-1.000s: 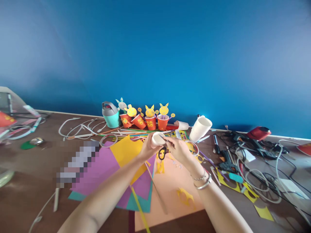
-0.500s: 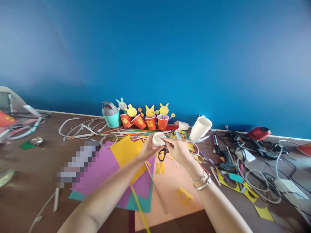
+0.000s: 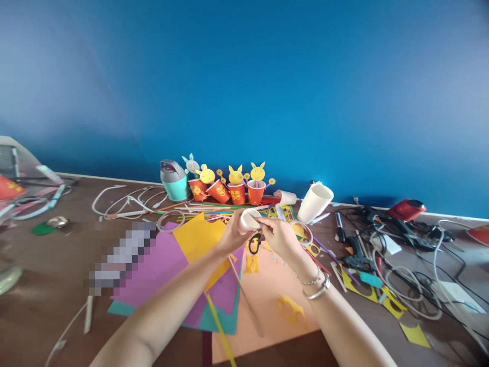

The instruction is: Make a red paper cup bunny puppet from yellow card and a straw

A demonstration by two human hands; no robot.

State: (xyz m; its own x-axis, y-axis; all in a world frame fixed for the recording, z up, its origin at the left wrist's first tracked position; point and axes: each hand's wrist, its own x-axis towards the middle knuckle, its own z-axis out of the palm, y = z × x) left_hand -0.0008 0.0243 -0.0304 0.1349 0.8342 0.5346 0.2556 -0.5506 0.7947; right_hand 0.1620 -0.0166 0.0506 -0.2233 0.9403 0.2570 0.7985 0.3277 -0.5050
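My left hand (image 3: 232,235) is wrapped round a white paper cup (image 3: 248,216), whose open mouth tilts towards me. The fingers of my right hand (image 3: 278,235) are pinched together at the cup's mouth, their tips just inside the rim. What they hold, if anything, is too small to make out. A black loop like a scissors handle (image 3: 254,244) shows just below the cup. Beneath my arms lie a peach sheet (image 3: 267,295), a yellow sheet (image 3: 198,237) and a purple sheet (image 3: 153,275).
Against the blue wall stand several red cups (image 3: 237,194) with paper bunny figures, beside a teal container (image 3: 178,188). A tall white cup (image 3: 315,203) leans to the right. Further right lie a glue gun (image 3: 358,255), tangled cables (image 3: 414,300) and yellow paper scraps (image 3: 415,334).
Almost nothing differs. Both hands stay at the white cup, with only a very slight shift of the right hand and wrist.
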